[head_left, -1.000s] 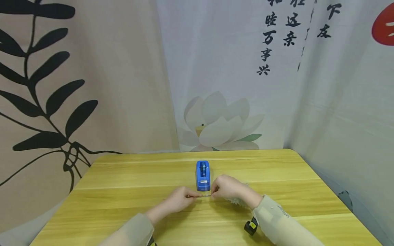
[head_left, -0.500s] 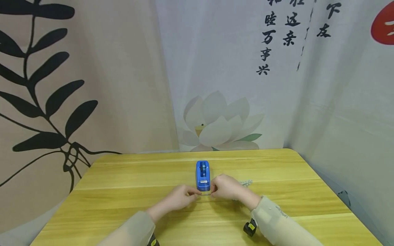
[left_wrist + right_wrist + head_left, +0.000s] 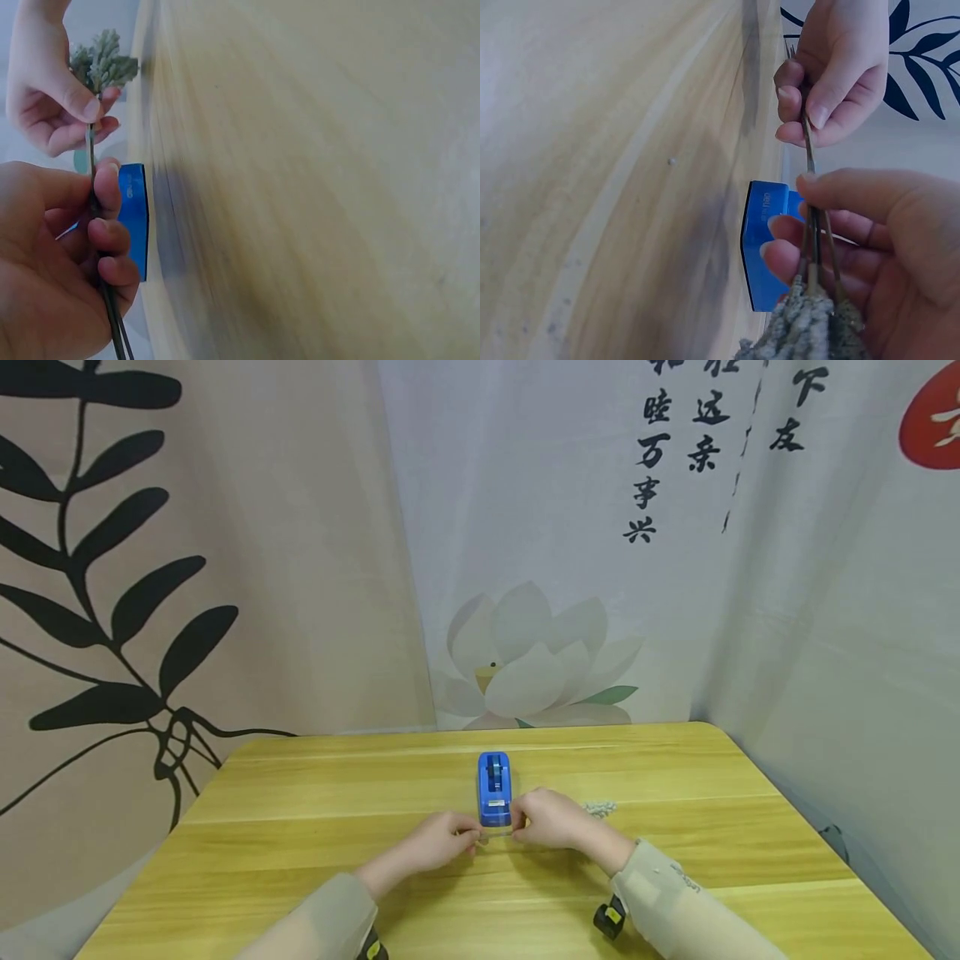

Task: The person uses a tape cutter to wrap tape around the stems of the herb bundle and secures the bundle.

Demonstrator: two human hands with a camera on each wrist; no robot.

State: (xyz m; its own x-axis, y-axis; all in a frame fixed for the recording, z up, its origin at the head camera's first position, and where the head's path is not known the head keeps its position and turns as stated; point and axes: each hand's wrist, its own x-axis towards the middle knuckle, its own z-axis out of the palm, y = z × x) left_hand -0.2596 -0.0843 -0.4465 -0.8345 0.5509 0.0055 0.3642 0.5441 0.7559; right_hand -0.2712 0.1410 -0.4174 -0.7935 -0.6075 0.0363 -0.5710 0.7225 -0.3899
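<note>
A small bunch of grey-green leafy sprigs (image 3: 799,326) with thin dark stems (image 3: 91,150) is held level between both hands, just in front of a blue tape dispenser (image 3: 495,810). My left hand (image 3: 435,843) grips the lower stems with curled fingers; the stem ends stick out past its palm in the left wrist view. Nearer the leafy heads, my right hand (image 3: 553,818) holds the stems between thumb and fingers. In the head view the right hand and wrist hide part of the bunch, and the heads show just beyond the wrist.
The tape dispenser stands on a yellow wood-grain table (image 3: 315,793), close beyond the fingertips. Black wrist devices with yellow labels hang under both cuffs, such as the right one (image 3: 610,917). Behind the table's far edge hangs a printed curtain (image 3: 315,568).
The leafy heads have shifted from below the right wrist to its far side. The left fingers, straighter half a second ago, are curled now. The dispenser has not moved.
</note>
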